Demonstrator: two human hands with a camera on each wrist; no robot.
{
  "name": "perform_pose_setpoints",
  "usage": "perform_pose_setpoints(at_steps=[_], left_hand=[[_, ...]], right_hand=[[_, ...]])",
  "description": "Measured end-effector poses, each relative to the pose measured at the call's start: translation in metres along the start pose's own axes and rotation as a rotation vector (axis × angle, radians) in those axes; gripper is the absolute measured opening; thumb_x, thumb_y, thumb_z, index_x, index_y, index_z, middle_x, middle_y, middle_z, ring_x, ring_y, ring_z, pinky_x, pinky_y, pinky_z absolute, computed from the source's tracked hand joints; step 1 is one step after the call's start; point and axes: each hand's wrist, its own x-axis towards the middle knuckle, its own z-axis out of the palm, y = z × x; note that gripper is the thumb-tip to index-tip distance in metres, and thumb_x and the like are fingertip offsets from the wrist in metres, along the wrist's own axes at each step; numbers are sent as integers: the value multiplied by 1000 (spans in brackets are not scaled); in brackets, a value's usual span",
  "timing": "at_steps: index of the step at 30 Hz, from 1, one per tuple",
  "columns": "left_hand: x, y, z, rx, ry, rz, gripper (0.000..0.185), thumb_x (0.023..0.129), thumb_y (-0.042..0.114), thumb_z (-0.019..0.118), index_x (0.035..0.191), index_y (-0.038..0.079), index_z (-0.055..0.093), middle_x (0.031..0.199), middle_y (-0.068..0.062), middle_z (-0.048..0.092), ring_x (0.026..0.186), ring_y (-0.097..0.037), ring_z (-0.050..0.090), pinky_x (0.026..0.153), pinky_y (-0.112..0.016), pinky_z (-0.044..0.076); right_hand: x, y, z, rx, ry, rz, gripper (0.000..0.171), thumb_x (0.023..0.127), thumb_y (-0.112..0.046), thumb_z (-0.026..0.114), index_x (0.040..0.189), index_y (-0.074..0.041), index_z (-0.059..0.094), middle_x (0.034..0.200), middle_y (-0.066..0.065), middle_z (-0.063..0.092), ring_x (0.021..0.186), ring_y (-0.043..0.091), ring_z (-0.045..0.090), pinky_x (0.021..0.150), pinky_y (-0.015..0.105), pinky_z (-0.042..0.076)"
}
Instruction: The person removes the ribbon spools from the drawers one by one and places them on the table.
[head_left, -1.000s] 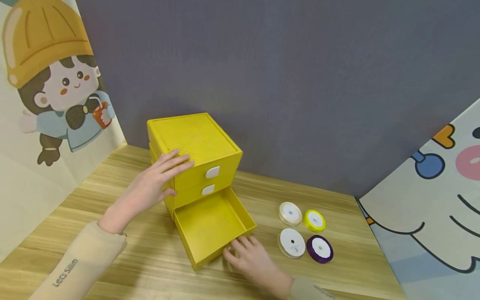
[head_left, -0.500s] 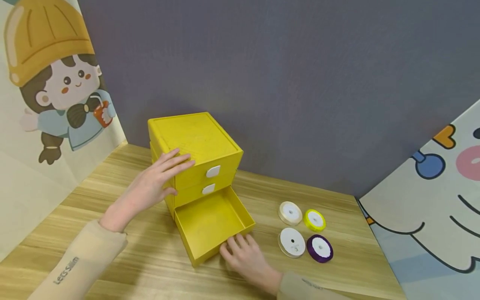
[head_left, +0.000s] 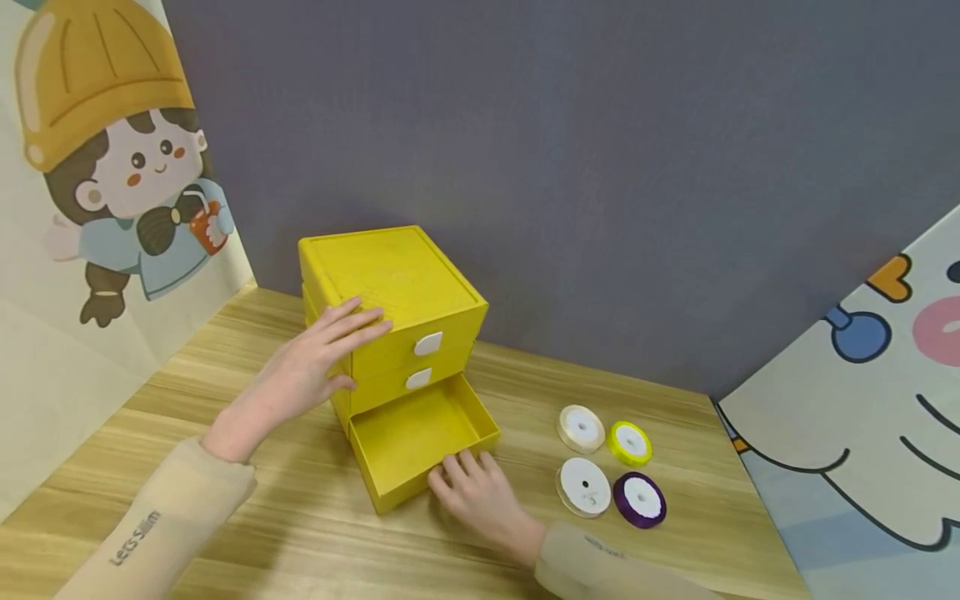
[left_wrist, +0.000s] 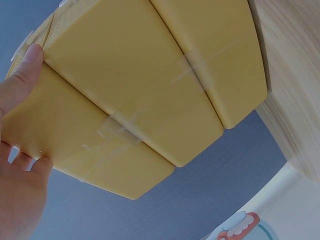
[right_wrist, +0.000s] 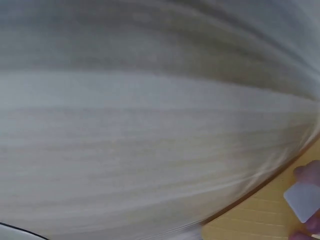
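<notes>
The yellow drawer unit (head_left: 397, 279) stands on the wooden table with its bottom drawer (head_left: 420, 433) pulled out and bare inside. My left hand (head_left: 300, 371) rests on the unit's upper left front edge, fingers straight across the top and thumb lower at the front corner; the left wrist view shows the unit's side panel (left_wrist: 135, 95). At the drawer's front is my right hand (head_left: 480, 500), fingers curled at the panel. In the right wrist view, its fingers lie on both sides of the white drawer handle (right_wrist: 302, 200), which the hand hides in the head view.
Right of the drawer lie a cream ribbon spool (head_left: 581, 428), a yellow ribbon spool (head_left: 630, 442), a white ribbon spool (head_left: 584, 487) and a purple ribbon spool (head_left: 640, 500). A dark grey wall (head_left: 570, 183) rises behind the table.
The bottom drawer has slid partway inward, and my right hand has moved with it, leftward and away from me. My left hand stays on the unit.
</notes>
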Motion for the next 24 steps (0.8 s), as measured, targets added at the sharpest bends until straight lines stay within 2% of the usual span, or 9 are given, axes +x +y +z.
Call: perform_pose_setpoints(at_steps=[5,9,14,18,24], left_hand=[[0,0,0,3,3,2,96,54,0,89,140,15,49,146,-8,48,140,-32,36,91,-43,57],[0,0,1,2,4,3,97,54,-1,89,140,15,48,145,-8,48,140,-32,36,87,-42,58],[0,0,1,6,5,4,97,53,-1,89,140,15,48,145,-8,48,139,-33,37,87,-42,59],[0,0,1,6,6,3,97,53,-1,89,139,15,49,145,-8,48,139,-32,36,90,-43,57],[1,0,1,4,9,5,97,53,-1,89,139,15,49,145,-9,49,140,-31,36,88,-42,58]], right_hand=[[10,0,5,-14,-20,-9,37,101,-5,28,87,-21,58,84,-4,61,77,12,63,61,25,55],[17,-1,13,-32,7,-6,37,99,-3,26,85,-18,57,82,-2,60,74,13,62,58,25,54],[26,-2,25,-41,31,22,31,97,-7,29,86,-18,56,80,-1,58,68,13,58,54,24,50],[32,-2,34,-30,21,22,31,97,-6,27,89,-16,55,82,0,57,68,13,57,57,23,52],[39,-2,42,-22,-1,12,23,95,-2,35,90,-14,54,83,1,58,69,13,58,62,23,53]])
